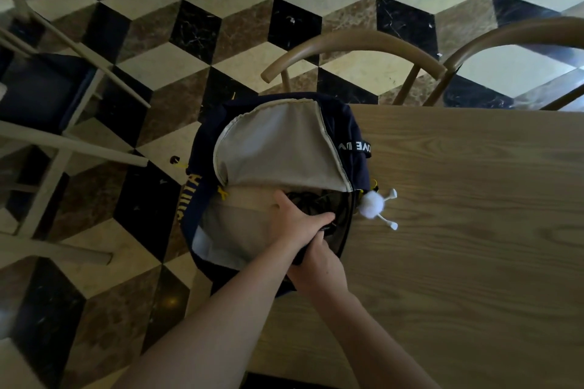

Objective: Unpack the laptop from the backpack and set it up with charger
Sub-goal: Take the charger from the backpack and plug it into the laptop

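A navy backpack point(341, 123) with pale grey lining lies open on the left end of the wooden table point(474, 230). Inside its mouth I see a dark flat thing, apparently the laptop point(343, 211), and beside it what looks like a coiled black cable point(300, 197). My left hand point(297, 221) reaches into the opening, its fingers curled over the dark thing's edge. Just below it, my right hand point(320, 264) grips the backpack's dark rim, with its fingertips hidden under my left wrist.
A white fluffy charm point(374, 204) hangs from the backpack onto the table. Two curved wooden chair backs point(350, 46) stand at the table's far side. A white-framed chair point(63, 142) with a navy seat stands on the chequered floor to the left.
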